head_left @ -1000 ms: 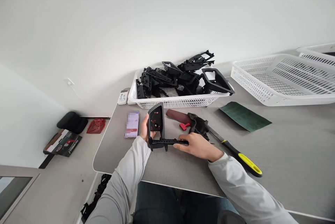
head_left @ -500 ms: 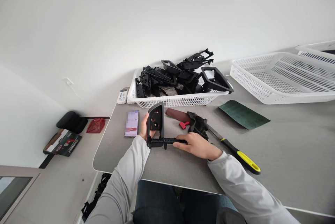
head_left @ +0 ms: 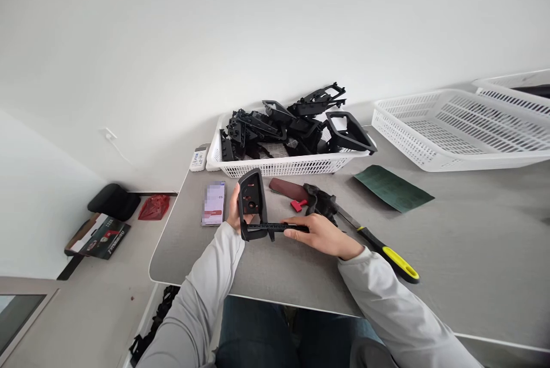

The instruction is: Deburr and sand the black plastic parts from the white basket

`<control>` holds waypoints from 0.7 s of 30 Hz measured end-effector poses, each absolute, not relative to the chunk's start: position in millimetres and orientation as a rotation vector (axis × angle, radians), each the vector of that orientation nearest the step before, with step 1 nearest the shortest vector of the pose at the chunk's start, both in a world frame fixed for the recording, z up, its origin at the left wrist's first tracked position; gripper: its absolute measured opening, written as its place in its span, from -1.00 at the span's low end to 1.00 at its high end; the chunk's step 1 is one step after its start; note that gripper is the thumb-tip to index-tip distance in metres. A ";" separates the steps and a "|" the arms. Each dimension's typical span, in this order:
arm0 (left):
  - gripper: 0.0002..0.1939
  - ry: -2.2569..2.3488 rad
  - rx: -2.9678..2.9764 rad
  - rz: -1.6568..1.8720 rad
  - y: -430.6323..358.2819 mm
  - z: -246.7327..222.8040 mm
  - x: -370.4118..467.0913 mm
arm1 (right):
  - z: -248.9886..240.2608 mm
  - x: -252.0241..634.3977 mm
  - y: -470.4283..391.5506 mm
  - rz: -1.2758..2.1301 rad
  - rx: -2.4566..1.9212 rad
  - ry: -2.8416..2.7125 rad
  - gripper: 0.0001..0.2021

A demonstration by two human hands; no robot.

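My left hand [head_left: 233,211] is closed around the left side of a black plastic housing [head_left: 252,189], held upright and slightly tilted above the table. Its open side faces me, and a round hole and small slots show in its inner wall. In my right hand [head_left: 322,235] is a black caliper [head_left: 275,227], gripped between thumb and fingers. The caliper lies level across the lower part of the housing, with its jaws around that part. Whether both jaws touch the plastic I cannot tell. Most of my left fingers are hidden behind the housing.
Behind my hands stands a white basket [head_left: 279,168] heaped with black plastic parts. A phone [head_left: 213,204] lies to the left. Rightward are a dark red strip [head_left: 289,187], a red clip [head_left: 298,206], black gloves [head_left: 320,203], a yellow-black-handled tool [head_left: 393,259], green sandpaper [head_left: 393,187] and another white basket [head_left: 429,153].
The whole view has shifted slightly. The housing leans a little more to the left, and the caliper remains across its lower part. Both hands keep their grip.
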State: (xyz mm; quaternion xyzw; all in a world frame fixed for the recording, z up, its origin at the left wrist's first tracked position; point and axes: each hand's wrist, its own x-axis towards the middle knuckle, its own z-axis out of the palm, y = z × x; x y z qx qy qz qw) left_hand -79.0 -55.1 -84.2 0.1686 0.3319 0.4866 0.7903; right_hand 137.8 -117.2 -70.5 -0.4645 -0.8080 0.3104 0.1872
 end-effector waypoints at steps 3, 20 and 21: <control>-0.54 0.705 0.334 1.013 -54.4 -85.2 -81.3 | -75.6 137.8 -116.7 0.910 -1.277 -2.132 -0.53; -0.57 0.626 0.353 0.936 -54.0 -92.0 -77.2 | -99.1 136.4 -109.2 0.290 -1.443 -1.894 -0.52; -0.57 0.622 0.354 0.932 -54.0 -92.1 -77.4 | -100.4 135.9 -109.5 0.271 -1.441 -1.902 -0.52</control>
